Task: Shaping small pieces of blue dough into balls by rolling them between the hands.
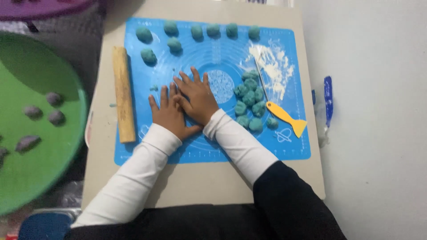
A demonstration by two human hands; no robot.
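On the blue mat (pixel 133 146) covering the worktop (pixel 200 182), the right hand (pixel 199 97) lies flat over the left hand (pixel 169 113), fingers spread, pressing down; whether dough sits beneath cannot be told. A heap of teal dough pieces (pixel 250 102) lies just right, a wooden rolling pin (pixel 123 93) left.

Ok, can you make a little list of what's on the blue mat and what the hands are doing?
mat: blue mat on a beige board
hands: right hand laid over left hand, pressing flat on the mat
dough balls: teal, eight along the top
dough pile: lumpy teal pieces right of the hands
rolling pin: wooden, at the mat's left edge
scraper: yellow handle
flour: white patch
green tray: left side, holding greyish lumps
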